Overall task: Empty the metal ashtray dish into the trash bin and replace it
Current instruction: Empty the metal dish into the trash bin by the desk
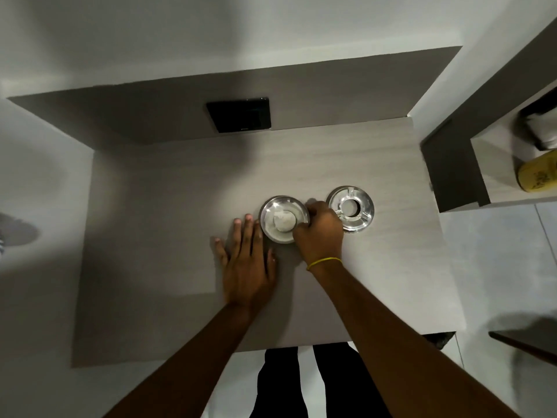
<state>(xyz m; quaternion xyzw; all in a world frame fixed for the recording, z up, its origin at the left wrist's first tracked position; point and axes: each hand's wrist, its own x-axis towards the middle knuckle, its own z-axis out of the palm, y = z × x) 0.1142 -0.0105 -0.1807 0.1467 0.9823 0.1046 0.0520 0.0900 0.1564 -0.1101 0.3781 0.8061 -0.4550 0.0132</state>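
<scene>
The round metal ashtray dish (271,211) sits on the grey table (150,206), near its middle. A crumpled white wad (284,221) lies inside it. My right hand (321,229) grips the dish's right rim, fingers curled over the edge. My left hand (247,257) lies flat on the table just left of the dish, fingers spread, its fingertips close to the rim. A second part, a shiny ring-shaped ashtray lid (351,209) with a hole in its centre, rests on the table right of my right hand. No trash bin is in view.
A black rectangular panel (239,114) is set in the wall behind the table. To the right stands a shelf unit (452,164) holding a yellow container (538,175) and white items. My legs show below the table's front edge.
</scene>
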